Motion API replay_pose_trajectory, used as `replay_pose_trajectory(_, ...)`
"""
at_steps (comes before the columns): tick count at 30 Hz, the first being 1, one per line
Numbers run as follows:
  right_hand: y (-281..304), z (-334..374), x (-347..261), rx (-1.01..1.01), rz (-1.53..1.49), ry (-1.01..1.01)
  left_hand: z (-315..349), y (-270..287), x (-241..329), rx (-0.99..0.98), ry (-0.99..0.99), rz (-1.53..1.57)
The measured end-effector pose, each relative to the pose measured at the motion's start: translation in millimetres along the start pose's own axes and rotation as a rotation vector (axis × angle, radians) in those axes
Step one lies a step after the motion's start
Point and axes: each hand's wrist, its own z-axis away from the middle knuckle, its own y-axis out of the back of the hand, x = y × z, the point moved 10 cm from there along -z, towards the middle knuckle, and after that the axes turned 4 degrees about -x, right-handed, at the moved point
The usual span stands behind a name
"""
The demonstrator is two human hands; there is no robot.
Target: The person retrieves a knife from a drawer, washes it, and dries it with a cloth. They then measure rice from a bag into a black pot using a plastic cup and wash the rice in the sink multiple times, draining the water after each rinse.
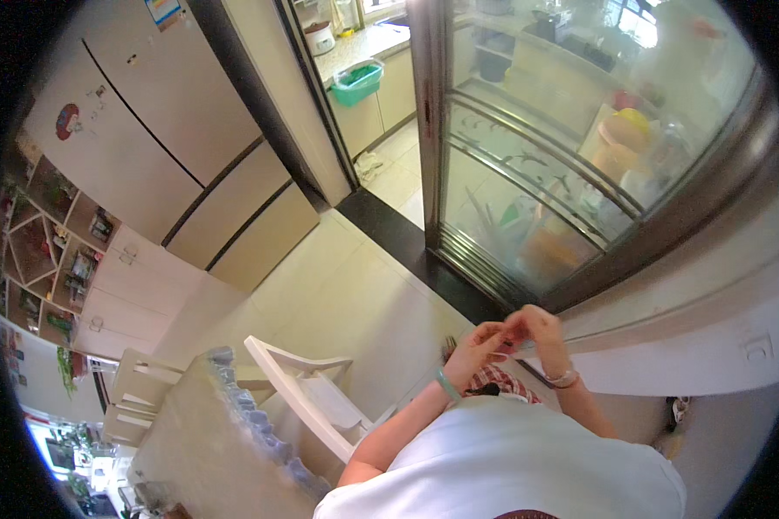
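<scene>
My left hand [480, 344], with a green band on its wrist, is raised in front of my white top [528, 458]. Its fingers are bent and pressed together. Close against it, my right hand [541, 330], with a thin bracelet at the wrist, is curled too, and the fingertips of both meet. Between them shows a small reddish patch and a thin whitish edge; what they hold is too small and too covered to name. Red checked cloth [504, 381] shows just below the hands.
A glass sliding door [528, 164] stands ahead on the right, with a kitchen behind it. A green bin [357, 82] hangs on the counter there. To the left are a fridge [138, 112], a white chair [320, 398] and a covered table [190, 441].
</scene>
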Motion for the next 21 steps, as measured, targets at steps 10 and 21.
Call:
replay_pose_trajectory(10, -111.2, -274.2, 66.0, -0.386, 0.261, -0.194, -48.9, 239.2, 134.0, 0.418, -0.094, 0.045)
replay_pose_trajectory(21, -264.9, -531.5, 104.0, -0.827, 0.748, -0.134, -83.2, 439.7, 237.5, 0.718, -0.237, 0.233)
